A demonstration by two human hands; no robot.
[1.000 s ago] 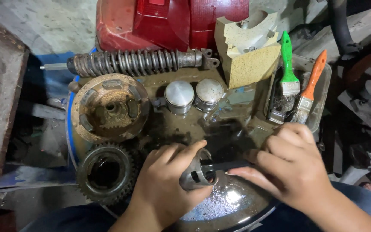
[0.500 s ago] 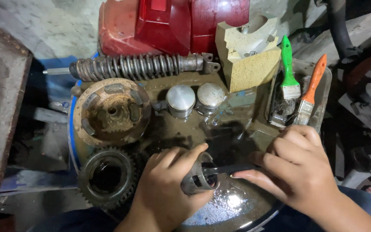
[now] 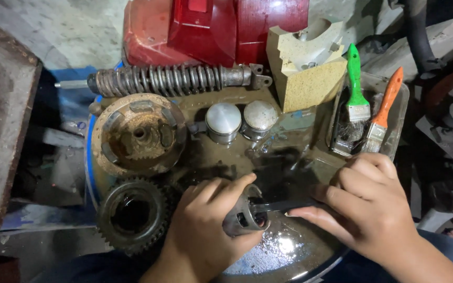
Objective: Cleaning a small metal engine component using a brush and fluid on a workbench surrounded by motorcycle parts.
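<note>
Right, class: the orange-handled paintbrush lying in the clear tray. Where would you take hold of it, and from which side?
Take the orange-handled paintbrush by its handle, from above and from the tray's right side. The handle sticks up past the rim, bare and free, while the bristle end lies low in the tray beside the green-handled brush, which crowds its left side.

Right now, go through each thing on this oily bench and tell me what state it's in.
Left hand: gripping a small metal cylinder, open end toward the right hand.
Right hand: holding a dark tool, tip in the cylinder.
Gear: lying flat, oily.
Clutch hub: flat, rusty.
Shock spring: on its side.
Two pistons: upright, crowns up.
Green brush and orange brush: lying in a tray, bristles down.
</note>
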